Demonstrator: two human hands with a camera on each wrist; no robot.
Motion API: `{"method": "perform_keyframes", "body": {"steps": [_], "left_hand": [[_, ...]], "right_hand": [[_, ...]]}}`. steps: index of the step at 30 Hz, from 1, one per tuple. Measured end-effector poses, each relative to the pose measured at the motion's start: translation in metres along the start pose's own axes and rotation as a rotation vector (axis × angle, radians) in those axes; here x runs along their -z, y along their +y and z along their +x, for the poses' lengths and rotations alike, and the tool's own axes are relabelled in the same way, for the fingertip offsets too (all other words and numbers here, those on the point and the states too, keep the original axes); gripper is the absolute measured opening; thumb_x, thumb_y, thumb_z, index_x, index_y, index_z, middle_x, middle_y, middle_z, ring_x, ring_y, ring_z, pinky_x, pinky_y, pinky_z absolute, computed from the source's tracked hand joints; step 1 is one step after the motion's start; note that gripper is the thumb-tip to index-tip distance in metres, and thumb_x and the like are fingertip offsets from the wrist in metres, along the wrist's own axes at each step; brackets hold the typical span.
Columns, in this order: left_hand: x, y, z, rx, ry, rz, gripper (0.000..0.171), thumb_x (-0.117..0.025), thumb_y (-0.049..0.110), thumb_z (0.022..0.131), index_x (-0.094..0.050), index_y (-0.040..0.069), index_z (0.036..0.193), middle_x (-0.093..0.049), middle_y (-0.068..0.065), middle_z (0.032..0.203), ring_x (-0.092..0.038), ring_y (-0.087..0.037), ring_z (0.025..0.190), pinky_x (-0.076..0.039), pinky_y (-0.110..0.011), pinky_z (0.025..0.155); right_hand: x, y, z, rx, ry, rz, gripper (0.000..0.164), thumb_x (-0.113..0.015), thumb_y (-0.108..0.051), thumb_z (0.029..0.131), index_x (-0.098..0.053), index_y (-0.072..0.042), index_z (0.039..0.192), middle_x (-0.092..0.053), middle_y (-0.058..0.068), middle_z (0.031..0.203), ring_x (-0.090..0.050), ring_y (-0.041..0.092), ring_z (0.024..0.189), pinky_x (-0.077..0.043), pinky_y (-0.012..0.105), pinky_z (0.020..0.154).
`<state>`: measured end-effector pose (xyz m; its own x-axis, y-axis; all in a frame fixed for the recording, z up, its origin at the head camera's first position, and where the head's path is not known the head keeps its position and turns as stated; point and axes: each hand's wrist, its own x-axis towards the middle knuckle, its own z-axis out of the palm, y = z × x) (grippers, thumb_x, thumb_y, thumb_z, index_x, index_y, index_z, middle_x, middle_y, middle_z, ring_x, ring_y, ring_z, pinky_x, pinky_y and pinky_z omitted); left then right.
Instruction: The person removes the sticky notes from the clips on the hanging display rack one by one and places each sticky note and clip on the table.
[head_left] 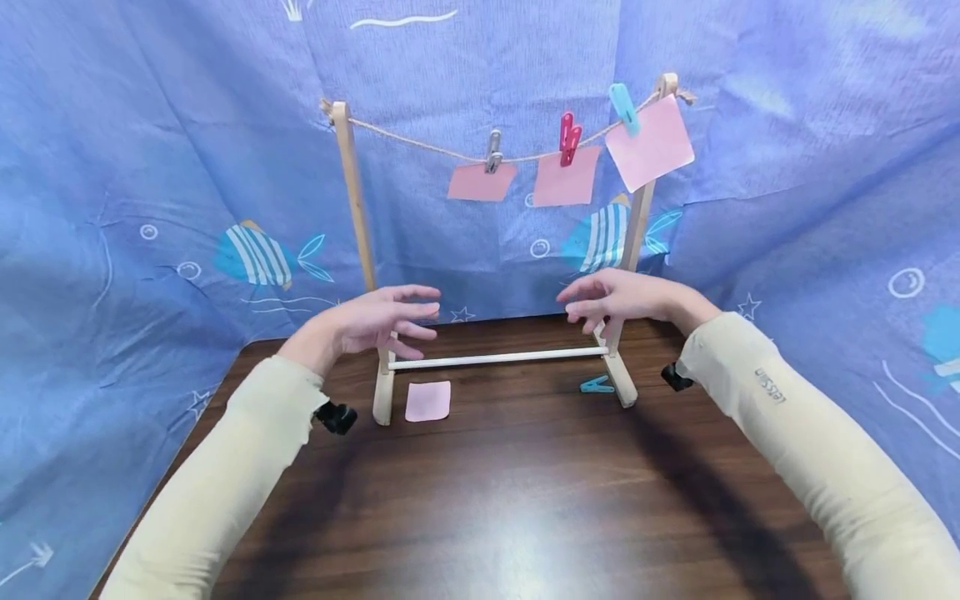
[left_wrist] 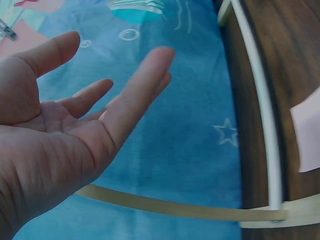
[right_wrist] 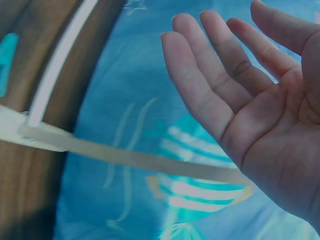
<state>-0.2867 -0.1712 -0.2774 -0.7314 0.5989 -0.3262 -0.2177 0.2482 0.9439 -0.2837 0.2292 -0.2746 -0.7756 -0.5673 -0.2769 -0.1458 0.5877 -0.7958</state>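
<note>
My left hand [head_left: 382, 320] hovers in front of the rack's left post, its fingers spread and holding nothing. Near the right post my right hand [head_left: 626, 298] hangs in the air with relaxed fingers, also holding nothing. Behind and above them a twine line [head_left: 420, 143] spans the wooden posts. Three pink paper squares hang there: one under a grey clothespin [head_left: 492, 152], one under red clothespins [head_left: 570, 140], and a tilted one [head_left: 651, 143] under a light-blue clothespin [head_left: 624, 108]. On the table lie a loose pink paper square [head_left: 427, 402] and a blue clothespin [head_left: 596, 384].
The rack's white crossbar [head_left: 498, 358] runs low between its wooden feet, just behind the loose paper. A dark wooden table [head_left: 480, 475] lies beneath. Blue fish-patterned cloth [head_left: 172, 150] surrounds the back and sides.
</note>
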Motion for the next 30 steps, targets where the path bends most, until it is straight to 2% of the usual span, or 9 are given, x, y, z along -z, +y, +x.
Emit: {"method": "perform_keyframes", "body": {"steps": [4, 7, 11, 15, 18, 22, 26, 30], "left_hand": [[0.0, 0.025, -0.003, 0.003, 0.043, 0.037, 0.066, -0.053, 0.03, 0.107, -0.019, 0.011, 0.161, -0.029, -0.018, 0.16, -0.049, -0.041, 0.134, -0.053, -0.054, 0.095], [-0.004, 0.045, -0.006, -0.007, 0.097, 0.056, 0.07, -0.054, 0.033, 0.107, -0.015, 0.013, 0.162, -0.031, -0.017, 0.159, -0.052, -0.039, 0.131, -0.056, -0.051, 0.092], [-0.013, 0.073, -0.006, -0.056, 0.174, 0.034, 0.078, -0.059, 0.034, 0.104, -0.01, 0.018, 0.163, -0.032, -0.011, 0.16, -0.053, -0.034, 0.132, -0.057, -0.047, 0.091], [-0.02, 0.094, -0.005, -0.091, 0.222, -0.006, 0.083, -0.066, 0.026, 0.101, -0.012, 0.021, 0.163, -0.033, -0.007, 0.16, -0.049, -0.028, 0.135, -0.057, -0.044, 0.092], [-0.021, 0.104, -0.004, -0.114, 0.23, -0.01, 0.088, -0.072, 0.016, 0.096, -0.015, 0.024, 0.163, -0.026, -0.009, 0.162, -0.049, -0.027, 0.136, -0.056, -0.043, 0.093], [-0.017, 0.112, -0.002, -0.166, 0.256, 0.029, 0.092, -0.078, 0.008, 0.089, -0.024, 0.026, 0.161, -0.019, -0.009, 0.165, -0.051, -0.028, 0.134, -0.054, -0.041, 0.097], [-0.011, 0.119, 0.001, -0.224, 0.3, 0.063, 0.085, -0.08, 0.006, 0.088, -0.035, 0.024, 0.158, -0.023, -0.007, 0.164, -0.055, -0.028, 0.13, -0.052, -0.041, 0.1], [-0.013, 0.124, 0.005, -0.27, 0.318, 0.055, 0.077, -0.08, 0.004, 0.087, -0.045, 0.022, 0.153, -0.035, -0.005, 0.159, -0.058, -0.027, 0.127, -0.052, -0.041, 0.101]], "right_hand": [[0.004, -0.027, 0.0, 0.03, 0.026, -0.044, 0.048, -0.058, -0.028, 0.106, -0.05, -0.005, 0.147, -0.069, 0.014, 0.116, -0.068, 0.027, 0.106, -0.057, 0.042, 0.09], [0.006, -0.048, -0.002, 0.085, 0.074, -0.062, 0.045, -0.058, -0.028, 0.106, -0.053, -0.007, 0.145, -0.071, 0.012, 0.113, -0.068, 0.028, 0.109, -0.055, 0.044, 0.096], [0.01, -0.073, -0.004, 0.187, 0.194, -0.014, 0.039, -0.06, -0.025, 0.105, -0.057, -0.008, 0.14, -0.072, 0.012, 0.115, -0.069, 0.028, 0.108, -0.057, 0.045, 0.092], [0.011, -0.093, -0.001, 0.327, 0.304, 0.065, 0.039, -0.061, -0.02, 0.104, -0.058, -0.006, 0.14, -0.071, 0.012, 0.121, -0.07, 0.024, 0.107, -0.058, 0.042, 0.089], [0.011, -0.104, -0.001, 0.405, 0.376, 0.111, 0.04, -0.062, -0.017, 0.103, -0.057, -0.004, 0.141, -0.068, 0.011, 0.128, -0.07, 0.025, 0.109, -0.057, 0.041, 0.09], [0.011, -0.115, -0.002, 0.434, 0.445, 0.168, 0.043, -0.063, -0.018, 0.102, -0.055, -0.006, 0.143, -0.063, 0.01, 0.138, -0.067, 0.026, 0.115, -0.057, 0.038, 0.091], [0.011, -0.122, -0.005, 0.471, 0.464, 0.258, 0.047, -0.065, -0.017, 0.101, -0.053, -0.007, 0.145, -0.058, 0.01, 0.144, -0.064, 0.027, 0.119, -0.056, 0.038, 0.093], [0.01, -0.127, -0.004, 0.511, 0.442, 0.341, 0.052, -0.066, -0.015, 0.1, -0.048, -0.01, 0.149, -0.053, 0.009, 0.149, -0.064, 0.031, 0.119, -0.057, 0.04, 0.09]]}}
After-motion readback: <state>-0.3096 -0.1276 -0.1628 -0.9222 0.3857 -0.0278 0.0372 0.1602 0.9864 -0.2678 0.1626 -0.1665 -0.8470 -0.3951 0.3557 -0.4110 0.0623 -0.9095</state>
